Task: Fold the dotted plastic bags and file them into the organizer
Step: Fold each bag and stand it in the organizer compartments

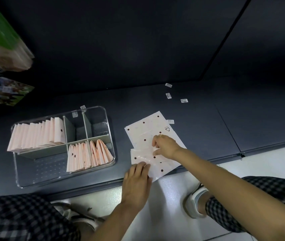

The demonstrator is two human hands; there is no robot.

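Note:
Pale pink plastic bags with dark dots [147, 129] lie flat in a small stack on the dark shelf, right of the organizer. My right hand [166, 146] rests on the top bag and pinches its plastic near the middle. My left hand [136, 178] presses flat on the bags' near-left corner at the shelf edge. The clear organizer [110, 122] stands to the left. Several folded dotted bags [37, 134] stand upright in its back-left compartment, and several more [89, 155] fill its front-right compartment.
Small white barcode stickers [168, 95] lie on the shelf behind the bags. Stacked packaged goods [1, 40] sit at the far left. The shelf's front edge [103, 184] runs just below my hands, above a white floor, my checked trousers and shoes.

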